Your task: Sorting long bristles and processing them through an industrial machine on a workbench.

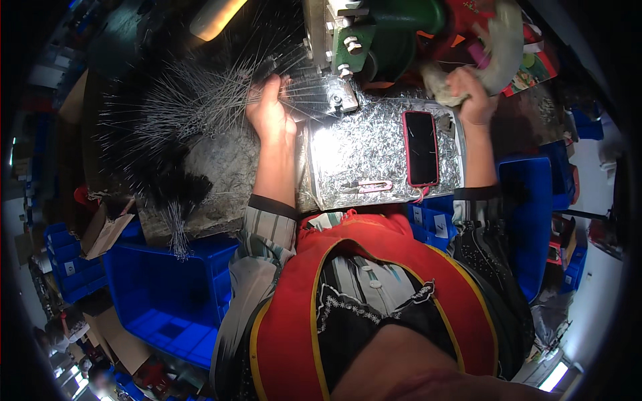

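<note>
My left hand (271,110) is closed around part of a bundle of thin metal wires (200,100). The wires fan out to the left, and some reach right toward a small metal block (341,95) at the foot of a green machine (394,33). My right hand (473,97) grips the end of a curved, pale, cloth-wrapped bar (506,47) at the machine's right. The bar's upper part is blurred. Between my arms, a metal tray (321,194) is covered with short shiny wire bits (374,140).
On the tray lie a phone in a red case (420,148) and small pink-handled snips (368,186). A smaller wire bunch (177,227) hangs over the table's left edge. Blue bins (167,327) stand at lower left and right (525,227). A lamp (217,19) glows above the wires.
</note>
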